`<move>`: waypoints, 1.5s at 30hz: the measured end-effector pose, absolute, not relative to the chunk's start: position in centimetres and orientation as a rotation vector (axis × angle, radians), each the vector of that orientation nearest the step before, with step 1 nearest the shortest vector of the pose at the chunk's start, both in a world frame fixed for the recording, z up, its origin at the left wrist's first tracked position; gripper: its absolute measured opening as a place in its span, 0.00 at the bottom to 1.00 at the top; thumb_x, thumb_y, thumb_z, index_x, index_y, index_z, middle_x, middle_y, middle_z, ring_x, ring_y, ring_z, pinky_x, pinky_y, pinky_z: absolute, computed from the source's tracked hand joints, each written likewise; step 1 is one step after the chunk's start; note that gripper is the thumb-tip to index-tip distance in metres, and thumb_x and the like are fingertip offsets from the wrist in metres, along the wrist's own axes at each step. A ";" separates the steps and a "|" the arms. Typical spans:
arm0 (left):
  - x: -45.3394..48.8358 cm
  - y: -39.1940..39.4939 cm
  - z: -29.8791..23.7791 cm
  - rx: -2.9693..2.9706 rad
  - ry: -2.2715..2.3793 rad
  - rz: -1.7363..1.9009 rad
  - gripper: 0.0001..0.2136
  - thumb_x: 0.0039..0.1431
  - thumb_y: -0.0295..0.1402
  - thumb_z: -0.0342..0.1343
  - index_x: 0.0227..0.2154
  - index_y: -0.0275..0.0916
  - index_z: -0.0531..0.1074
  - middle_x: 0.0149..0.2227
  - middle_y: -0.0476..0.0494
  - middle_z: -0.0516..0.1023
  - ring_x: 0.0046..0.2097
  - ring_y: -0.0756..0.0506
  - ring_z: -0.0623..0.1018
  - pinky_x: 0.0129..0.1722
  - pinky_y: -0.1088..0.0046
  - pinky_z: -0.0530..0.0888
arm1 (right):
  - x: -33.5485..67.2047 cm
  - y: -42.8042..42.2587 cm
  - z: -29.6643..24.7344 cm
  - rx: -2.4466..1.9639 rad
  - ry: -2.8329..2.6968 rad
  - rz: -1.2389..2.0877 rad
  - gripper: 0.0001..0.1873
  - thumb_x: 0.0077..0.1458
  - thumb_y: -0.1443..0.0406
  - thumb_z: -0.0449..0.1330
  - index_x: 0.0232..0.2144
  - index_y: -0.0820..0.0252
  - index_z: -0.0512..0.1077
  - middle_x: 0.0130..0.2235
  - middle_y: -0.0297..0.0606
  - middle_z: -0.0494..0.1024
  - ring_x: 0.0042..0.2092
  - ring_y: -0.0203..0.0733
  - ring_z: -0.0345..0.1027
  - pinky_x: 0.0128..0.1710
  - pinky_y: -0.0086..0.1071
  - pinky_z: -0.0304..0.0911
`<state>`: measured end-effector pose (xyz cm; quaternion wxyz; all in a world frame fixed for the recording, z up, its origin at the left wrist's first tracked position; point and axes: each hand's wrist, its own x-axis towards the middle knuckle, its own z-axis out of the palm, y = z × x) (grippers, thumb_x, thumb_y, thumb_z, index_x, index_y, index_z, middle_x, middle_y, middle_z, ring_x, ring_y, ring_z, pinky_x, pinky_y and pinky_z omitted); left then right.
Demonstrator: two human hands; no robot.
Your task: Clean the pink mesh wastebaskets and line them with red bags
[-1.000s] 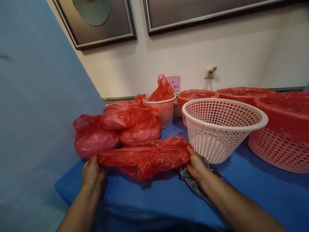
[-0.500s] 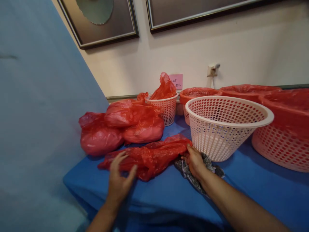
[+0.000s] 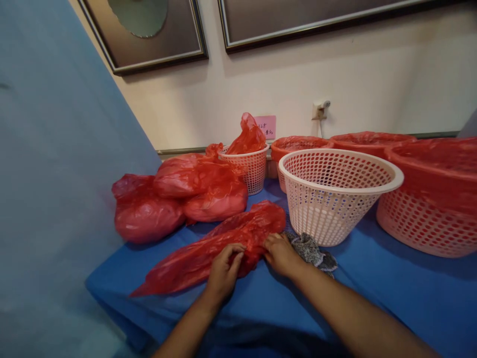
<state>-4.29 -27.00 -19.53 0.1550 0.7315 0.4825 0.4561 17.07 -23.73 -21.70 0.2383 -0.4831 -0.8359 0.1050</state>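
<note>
Near the front edge of the blue-covered table (image 3: 372, 283), my left hand (image 3: 223, 271) has its grip pinching the gathered film of a limp red plastic bag (image 3: 186, 261) between thumb and fingers. My right hand (image 3: 281, 256) is curled against the same bag's crumpled end; its fingertips sink into the folds, so I cannot tell whether that grip pinches. The bag lies aslant, its thin tail pointing toward the table's front left corner. Just beside my right wrist sits a speckled grey knit cloth (image 3: 311, 248). Beyond it stands a white mesh basket (image 3: 335, 214), upright. Toward the left edge, full red bags (image 3: 149, 219) huddle together. Along the far edge, a smaller white basket (image 3: 257, 171) holds red plastic
</note>
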 end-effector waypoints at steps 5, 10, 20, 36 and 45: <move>-6.7 -27.6 -19.1 1.950 1.525 1.717 0.05 0.69 0.35 0.54 0.40 0.41 0.73 0.40 0.43 0.82 0.42 0.44 0.83 0.45 0.66 0.80 | 17.1 -22.2 -22.5 -1.423 -2.198 0.264 0.10 0.63 0.69 0.57 0.34 0.62 0.79 0.39 0.46 0.83 0.43 0.48 0.75 0.45 0.36 0.63; -6.2 -30.4 -19.5 2.297 1.477 1.752 0.10 0.64 0.37 0.63 0.46 0.43 0.74 0.47 0.42 0.81 0.50 0.40 0.81 0.54 0.59 0.77 | 17.1 -22.8 -21.8 -1.465 -2.077 0.223 0.18 0.69 0.67 0.52 0.28 0.60 0.76 0.33 0.41 0.82 0.37 0.42 0.74 0.39 0.33 0.59; -5.8 -29.1 -14.3 2.062 1.613 1.638 0.10 0.66 0.40 0.57 0.32 0.41 0.76 0.32 0.48 0.80 0.33 0.46 0.79 0.36 0.71 0.77 | 17.6 -23.2 -21.5 -1.372 -2.043 0.132 0.10 0.63 0.68 0.59 0.29 0.58 0.76 0.34 0.41 0.83 0.39 0.45 0.73 0.42 0.35 0.60; -6.8 -31.4 -6.8 2.057 1.274 1.138 0.25 0.56 0.37 0.68 0.58 0.49 0.75 0.60 0.41 0.79 0.60 0.37 0.78 0.57 0.58 0.77 | 18.9 -23.6 -21.0 -0.781 -1.905 0.027 0.16 0.65 0.69 0.51 0.49 0.57 0.74 0.49 0.44 0.80 0.55 0.49 0.69 0.60 0.49 0.64; -3.3 -31.1 -6.9 2.421 0.945 0.739 0.11 0.63 0.27 0.53 0.38 0.45 0.80 0.37 0.46 0.82 0.39 0.44 0.81 0.44 0.66 0.79 | 18.8 -22.6 -21.8 -0.949 -1.939 0.150 0.13 0.64 0.70 0.50 0.37 0.58 0.75 0.40 0.43 0.80 0.47 0.48 0.71 0.53 0.43 0.66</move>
